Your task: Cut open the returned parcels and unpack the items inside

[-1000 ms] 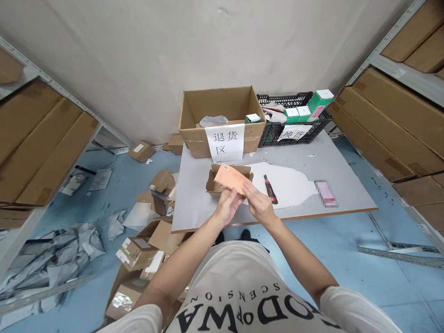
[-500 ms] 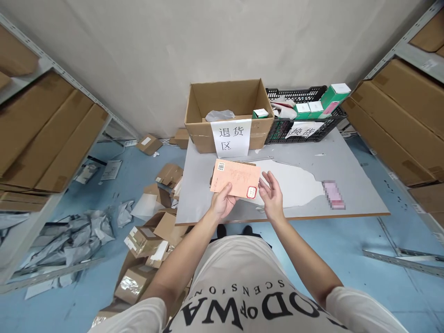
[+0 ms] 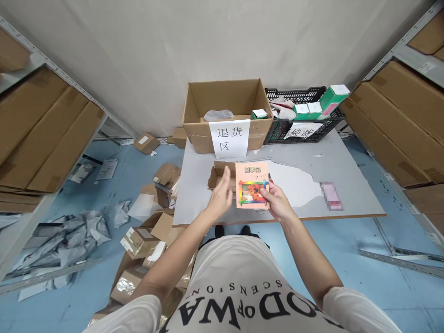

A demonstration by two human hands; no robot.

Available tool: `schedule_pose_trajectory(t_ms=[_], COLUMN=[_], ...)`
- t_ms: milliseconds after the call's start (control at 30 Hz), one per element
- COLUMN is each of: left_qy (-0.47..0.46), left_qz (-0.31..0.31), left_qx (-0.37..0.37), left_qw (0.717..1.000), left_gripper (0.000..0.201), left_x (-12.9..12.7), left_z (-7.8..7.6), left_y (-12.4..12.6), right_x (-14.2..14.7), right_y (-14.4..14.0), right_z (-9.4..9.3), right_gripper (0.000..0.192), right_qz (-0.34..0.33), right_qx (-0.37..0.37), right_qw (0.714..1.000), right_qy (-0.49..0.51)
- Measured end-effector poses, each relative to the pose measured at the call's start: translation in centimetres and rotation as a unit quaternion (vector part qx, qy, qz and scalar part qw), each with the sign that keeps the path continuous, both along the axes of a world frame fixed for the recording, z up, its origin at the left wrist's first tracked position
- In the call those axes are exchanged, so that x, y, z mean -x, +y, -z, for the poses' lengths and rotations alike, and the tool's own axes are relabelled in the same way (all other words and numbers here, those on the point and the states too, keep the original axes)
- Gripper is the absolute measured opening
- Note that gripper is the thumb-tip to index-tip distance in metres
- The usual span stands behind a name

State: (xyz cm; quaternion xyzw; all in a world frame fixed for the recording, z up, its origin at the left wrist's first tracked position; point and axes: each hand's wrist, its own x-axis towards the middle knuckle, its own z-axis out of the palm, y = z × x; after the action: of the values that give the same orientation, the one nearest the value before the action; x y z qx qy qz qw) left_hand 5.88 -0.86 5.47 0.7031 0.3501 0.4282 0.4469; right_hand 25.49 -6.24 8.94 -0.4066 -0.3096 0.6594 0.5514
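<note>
On the far left we count three long brown cartons (image 3: 45,138) stacked on a metal shelf. Below them the blue floor (image 3: 347,259) carries a heap of grey plastic mailers (image 3: 62,240) and a scatter of small torn cardboard boxes (image 3: 152,231), too jumbled for us to count.

Our left hand (image 3: 220,200) floats over the near edge of the grey table (image 3: 194,185), fingers spread and straight, gripping nothing, just beside the booklet's left edge. Behind it lies one small open cardboard box (image 3: 218,173); we cannot tell what is in it.

At the back of the table stands one large open carton (image 3: 225,99) with a white paper sign (image 3: 228,137) on its front. Inside it we see one crumpled grey bag (image 3: 218,114) and one small green-and-white box (image 3: 259,113).

Our right hand (image 3: 279,206) is closed on one pink booklet (image 3: 252,185), thumb on the cover and fingers behind, holding it upright above the table's near edge, cover towards us.

Further right sits one black plastic crate (image 3: 298,127) holding about four green-and-white boxes (image 3: 314,107) and some white wrapping. One blurred pink item (image 3: 329,195) lies flat on the table. On the right-hand shelves rest more long cartons (image 3: 395,125).
</note>
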Motion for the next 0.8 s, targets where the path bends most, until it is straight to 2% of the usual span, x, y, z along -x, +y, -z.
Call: schedule_pose_trajectory(t_ms=[67, 133, 200, 333, 433, 567, 700, 800], left_qy=[-0.099, -0.172, -0.195, -0.177, -0.176, -0.183, -0.193, -0.173], left_qz=[-0.011, 0.018, 0.029, -0.027, -0.056, -0.074, -0.071, -0.079], left_qx=[0.163, 0.302, 0.362, 0.365, 0.376, 0.391, 0.402, 0.415], left_qw=[0.982, 0.938, 0.911, 0.914, 0.908, 0.899, 0.892, 0.89], left_gripper=[0.066, 0.063, 0.06, 0.05, 0.044, 0.041, 0.042, 0.042], left_x=[-0.3, -0.6, -1.0, -1.9, -2.2, -2.3, -3.0, -3.7], left_z=[-0.2, -0.8, -1.4, -1.9, -1.5, -0.8, -0.5, -0.5], left_y=[0.0, 0.0, 0.0, 0.1, 0.4, 1.0, 1.5, 1.9], right_x=[-0.7, -1.2, -1.2, -0.8, -0.8, -1.3, -1.9, -3.1], right_y=[0.6, 1.2, 1.5, 1.9, 1.9, 1.6, 1.5, 2.4], right_z=[0.4, 1.1, 1.9, 3.6, 4.4, 5.1, 5.5, 5.0], right_gripper=[0.034, 0.036, 0.037, 0.038, 0.039, 0.042, 0.037, 0.034], right_qz=[0.005, 0.001, -0.008, -0.009, -0.008, -0.048, -0.065, -0.081], right_qx=[-0.005, -0.013, -0.017, -0.006, 0.025, 0.092, 0.13, 0.142], right_qw=[1.0, 1.0, 1.0, 1.0, 0.998, 0.994, 0.989, 0.984], right_qy=[-0.009, -0.012, -0.012, -0.024, -0.053, -0.044, -0.032, -0.065])
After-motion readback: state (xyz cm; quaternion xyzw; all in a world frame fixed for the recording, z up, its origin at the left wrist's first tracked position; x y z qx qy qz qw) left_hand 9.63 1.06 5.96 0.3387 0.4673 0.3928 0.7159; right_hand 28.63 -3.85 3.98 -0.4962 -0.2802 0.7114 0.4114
